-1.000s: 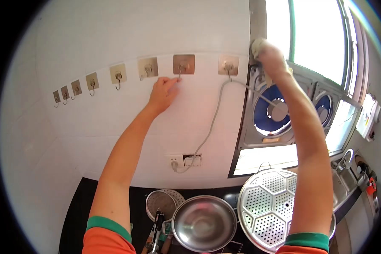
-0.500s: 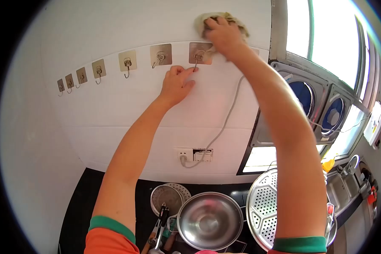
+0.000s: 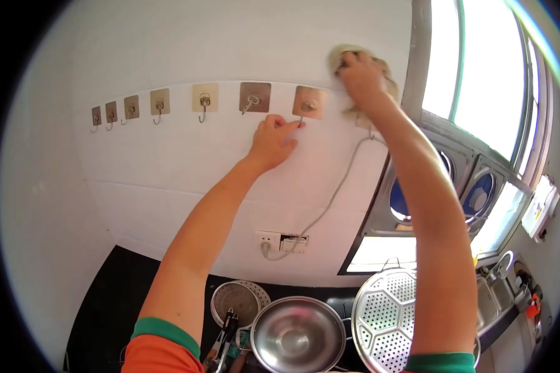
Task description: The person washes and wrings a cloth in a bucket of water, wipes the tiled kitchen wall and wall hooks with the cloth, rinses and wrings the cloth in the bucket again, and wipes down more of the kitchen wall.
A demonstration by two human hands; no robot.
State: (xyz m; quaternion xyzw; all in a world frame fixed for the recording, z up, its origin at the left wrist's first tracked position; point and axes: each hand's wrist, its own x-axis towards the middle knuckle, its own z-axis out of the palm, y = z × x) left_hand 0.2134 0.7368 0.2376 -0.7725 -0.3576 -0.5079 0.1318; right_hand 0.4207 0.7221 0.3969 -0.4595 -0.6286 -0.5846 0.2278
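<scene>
My right hand (image 3: 364, 81) is closed on a light greenish-beige cleaning cloth (image 3: 348, 55), pressed to the white wall near the window frame; part of the cloth hangs below the hand. Lower and to the left, my left hand (image 3: 271, 144) has its fingertips at the lower end of a wall hook (image 3: 302, 117), whose tip they hide. That hook hangs from a square metallic adhesive plate (image 3: 310, 99). My left thumb stands a little apart from the index finger. Beside it is another hook plate (image 3: 255, 96), at the end of a row of several hooks running left.
A grey cable (image 3: 336, 202) runs from the wall socket (image 3: 269, 239) up past a hook. Below, a steel pan (image 3: 295, 339), a perforated steamer tray (image 3: 379, 308) and a round strainer (image 3: 235, 301) stand on the black counter (image 3: 115, 298). Fans (image 3: 479, 196) and a sink (image 3: 488, 298) are at right.
The cloth in my right hand has moved right and down along the wall, past the last plate. My left hand stays at the same hook. The view has shifted slightly.
</scene>
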